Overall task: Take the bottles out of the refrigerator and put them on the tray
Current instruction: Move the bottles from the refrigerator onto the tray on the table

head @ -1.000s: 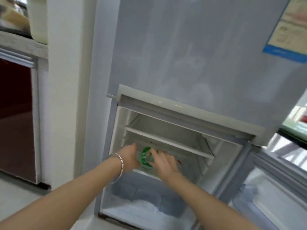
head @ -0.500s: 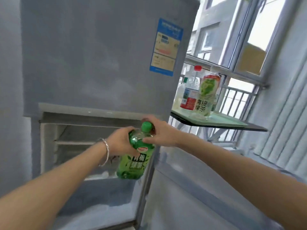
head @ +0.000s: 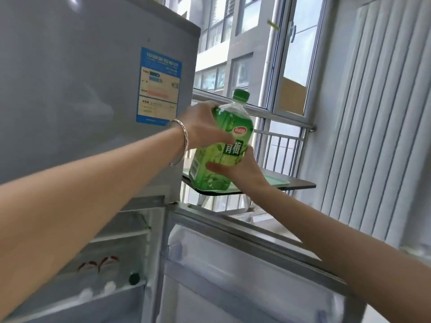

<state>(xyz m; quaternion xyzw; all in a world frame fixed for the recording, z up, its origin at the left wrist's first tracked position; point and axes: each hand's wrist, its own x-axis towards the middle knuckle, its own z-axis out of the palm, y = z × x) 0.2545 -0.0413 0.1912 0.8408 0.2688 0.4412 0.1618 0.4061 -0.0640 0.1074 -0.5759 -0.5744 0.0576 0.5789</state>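
I hold a green plastic bottle [head: 225, 145] with a green cap, nearly upright, in both hands. My left hand [head: 201, 130] wraps its upper body from the left. My right hand [head: 240, 170] grips its lower part from the right. The bottle hangs just above the pale green tray [head: 276, 183] on a dark shelf [head: 300, 184] by the window. The grey refrigerator [head: 81, 89] stands at left with its lower compartment open. Several bottle caps [head: 109, 286] show on its lower shelf, one dark [head: 134, 278]. Other bottles on the tray are hidden behind my hands.
The open lower fridge door [head: 245, 264] juts out below my right arm. Behind the shelf are a window [head: 291, 54] and a metal railing [head: 279, 145]. A white ribbed wall panel [head: 384, 113] fills the right side.
I have lifted the green bottle out of the lower compartment and carried it up and right to the tray. My right hand shifted from the cap to the bottle's lower part.
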